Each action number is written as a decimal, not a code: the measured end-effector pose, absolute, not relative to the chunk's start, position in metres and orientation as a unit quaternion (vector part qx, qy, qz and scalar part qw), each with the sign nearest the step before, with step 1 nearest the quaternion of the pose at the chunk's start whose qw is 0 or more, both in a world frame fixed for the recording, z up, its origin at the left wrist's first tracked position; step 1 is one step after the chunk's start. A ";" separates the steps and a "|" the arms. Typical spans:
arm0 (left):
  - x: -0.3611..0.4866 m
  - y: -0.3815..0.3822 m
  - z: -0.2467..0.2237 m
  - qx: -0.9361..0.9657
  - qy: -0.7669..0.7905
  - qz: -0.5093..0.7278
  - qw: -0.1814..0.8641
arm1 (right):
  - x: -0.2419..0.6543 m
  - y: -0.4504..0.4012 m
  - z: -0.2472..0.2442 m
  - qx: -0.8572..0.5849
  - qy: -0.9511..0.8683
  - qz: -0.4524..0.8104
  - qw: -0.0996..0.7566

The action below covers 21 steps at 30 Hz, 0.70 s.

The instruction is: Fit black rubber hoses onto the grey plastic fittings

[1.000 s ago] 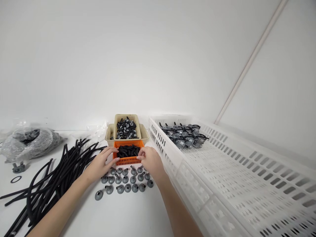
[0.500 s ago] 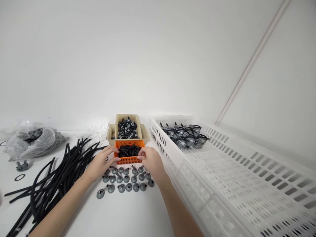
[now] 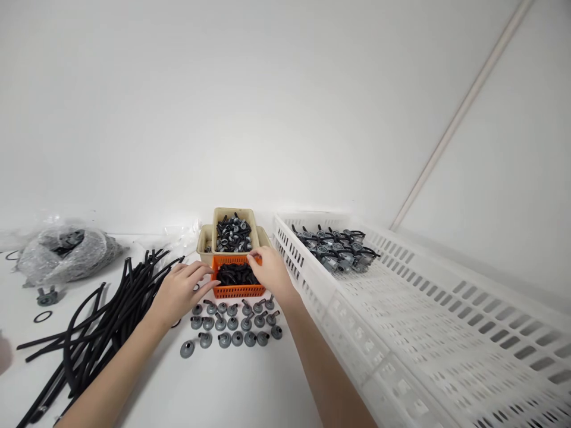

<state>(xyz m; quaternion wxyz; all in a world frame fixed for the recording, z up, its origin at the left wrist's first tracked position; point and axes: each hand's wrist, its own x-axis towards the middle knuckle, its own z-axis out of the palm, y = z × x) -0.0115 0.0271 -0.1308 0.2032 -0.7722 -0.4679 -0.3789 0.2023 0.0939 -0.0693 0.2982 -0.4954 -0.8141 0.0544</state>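
Fingers of your left hand (image 3: 175, 295) curve open at the basket's (image 3: 239, 291) left side. Your right hand (image 3: 273, 273) bends its fingers by the far right corner; I can't tell if they grip. Grey caps (image 3: 237, 339) sit nearer you than your fingertips. Black bits (image 3: 236, 274) lie between your hands. You seem to be at the basket step; taking one bit would need a soft pinch. Just past your fingers is the tan bin (image 3: 256, 236).

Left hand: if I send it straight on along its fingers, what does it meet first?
The left hand would likely meet the left wall of the orange basket first. The fingertips look right beside it; one view can't settle whether they already touch.
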 end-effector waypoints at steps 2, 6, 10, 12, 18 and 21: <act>-0.011 0.026 -0.129 -0.773 -0.457 -0.378 0.226 | 0.193 0.114 -0.066 -0.506 -0.823 0.032 0.254; -0.007 0.025 -0.127 -0.776 -0.449 -0.362 0.256 | 0.177 0.151 -0.065 -0.534 -0.829 0.000 0.166; -0.005 0.026 -0.126 -0.771 -0.456 -0.357 0.266 | 0.172 0.173 -0.068 -0.538 -0.833 -0.001 0.131; -0.005 0.027 -0.126 -0.770 -0.459 -0.356 0.264 | 0.170 0.178 -0.068 -0.539 -0.834 -0.003 0.117; -0.006 0.029 -0.130 -0.767 -0.473 -0.361 0.241 | 0.168 0.183 -0.068 -0.549 -0.828 0.003 0.111; -0.006 0.029 -0.131 -0.769 -0.474 -0.364 0.227 | 0.171 0.182 -0.067 -0.540 -0.831 0.017 0.132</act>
